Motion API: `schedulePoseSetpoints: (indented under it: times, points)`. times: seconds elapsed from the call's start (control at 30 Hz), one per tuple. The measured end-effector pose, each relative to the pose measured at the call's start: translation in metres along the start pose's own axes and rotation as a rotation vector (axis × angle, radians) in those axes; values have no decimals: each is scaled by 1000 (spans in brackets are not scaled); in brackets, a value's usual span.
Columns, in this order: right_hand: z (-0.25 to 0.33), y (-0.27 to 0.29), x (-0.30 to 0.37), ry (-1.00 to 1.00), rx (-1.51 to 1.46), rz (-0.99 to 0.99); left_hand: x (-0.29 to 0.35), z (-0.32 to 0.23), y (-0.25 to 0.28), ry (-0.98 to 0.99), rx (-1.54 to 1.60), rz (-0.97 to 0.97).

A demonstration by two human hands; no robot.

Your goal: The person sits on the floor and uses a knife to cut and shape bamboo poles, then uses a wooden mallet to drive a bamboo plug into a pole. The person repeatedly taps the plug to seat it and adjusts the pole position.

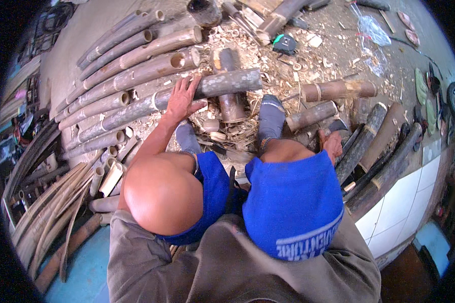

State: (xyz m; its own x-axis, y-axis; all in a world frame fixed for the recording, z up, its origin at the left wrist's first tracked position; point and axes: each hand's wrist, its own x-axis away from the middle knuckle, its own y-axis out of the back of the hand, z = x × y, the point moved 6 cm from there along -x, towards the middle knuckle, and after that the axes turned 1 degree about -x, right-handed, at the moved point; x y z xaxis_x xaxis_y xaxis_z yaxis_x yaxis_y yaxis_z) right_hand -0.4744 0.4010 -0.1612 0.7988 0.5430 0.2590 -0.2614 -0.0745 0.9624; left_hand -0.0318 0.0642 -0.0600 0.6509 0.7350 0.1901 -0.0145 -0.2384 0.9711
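My left hand point(183, 100) lies over a long grey-brown bamboo pole point(227, 83), its fingers across the top and the thumb on the near side. The pole slants from the left to the middle, where its cut end rests across a short, thick bamboo piece point(231, 107). Beside my right knee, my right hand point(332, 145) is closed, low near the floor. What it grips is mostly hidden; a dark, blade-like shape point(337, 124) shows just beyond it. My two grey-socked feet stand either side of the short piece.
Several bamboo poles point(136, 58) lie at the far left, with split strips point(45, 227) nearer. Wood chips point(308, 63) cover the floor. Short bamboo lengths point(311, 115) and dark poles point(389, 169) lie right, beside white tiles point(402, 202). A black-green tape measure point(284, 44) sits ahead.
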Motion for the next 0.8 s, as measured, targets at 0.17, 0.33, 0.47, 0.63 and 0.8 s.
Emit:
schedulePoseSetpoints:
  times: [0.17, 0.33, 0.47, 0.63, 0.8]
  points:
    - [-18, -34, -7, -1, 32, 140, 25, 3, 29, 39, 44, -46]
    - [-31, 17, -2, -15, -128, 150, 34, -1, 36, 45, 84, -44]
    - [-85, 90, 9, -115, -332, 67, -1, -22, 25, -36, 109, -55]
    - [-141, 259, 48, -242, -765, -202, -42, -21, -5, -83, 86, -34]
    - [-30, 473, 151, -27, -868, -754, -40, -21, -15, -115, 64, -71]
